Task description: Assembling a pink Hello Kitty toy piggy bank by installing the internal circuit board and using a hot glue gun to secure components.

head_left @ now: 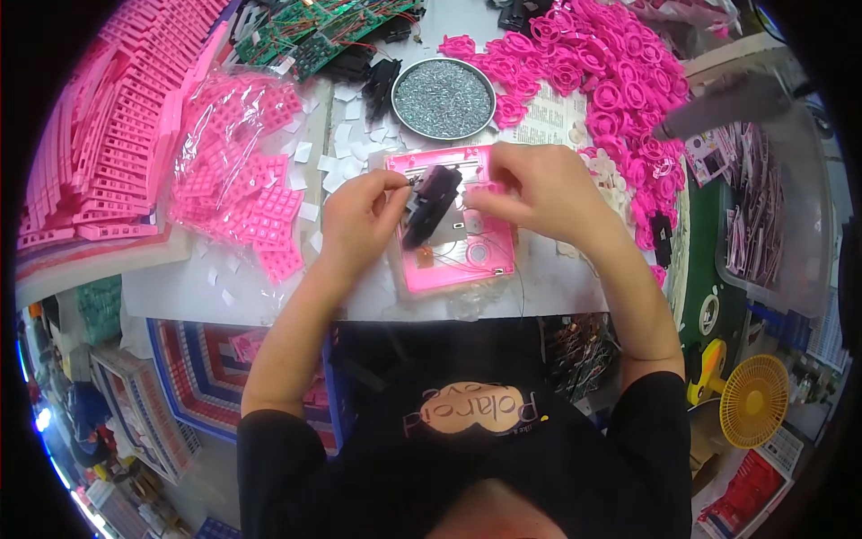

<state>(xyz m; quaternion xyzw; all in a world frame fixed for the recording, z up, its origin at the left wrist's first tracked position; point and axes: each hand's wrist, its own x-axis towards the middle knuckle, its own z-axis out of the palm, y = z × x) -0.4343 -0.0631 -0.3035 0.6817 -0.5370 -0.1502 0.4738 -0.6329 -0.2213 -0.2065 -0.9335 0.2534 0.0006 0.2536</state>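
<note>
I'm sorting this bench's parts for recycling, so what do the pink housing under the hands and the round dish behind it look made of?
The pink housing looks like moulded plastic: uniform bright colour, glossy sheen, thin crisp edges. The round dish appears to be metal, with a thin grey rim, and it is filled with tiny silvery pieces, probably small metal screws, though they are too small to tell.

The pink housing (453,260) is showing as smooth, glossy moulded plastic, and the black part (429,205) lying on it is looking like darker, matt plastic. The round tray (444,99) is gleaming like metal and holding a grainy, glittering grey fill, while the bag (235,153) of pink keypads is shining as thin, crinkled clear film. The white squares (346,144) scattered on the table are looking like matt paper.
</note>
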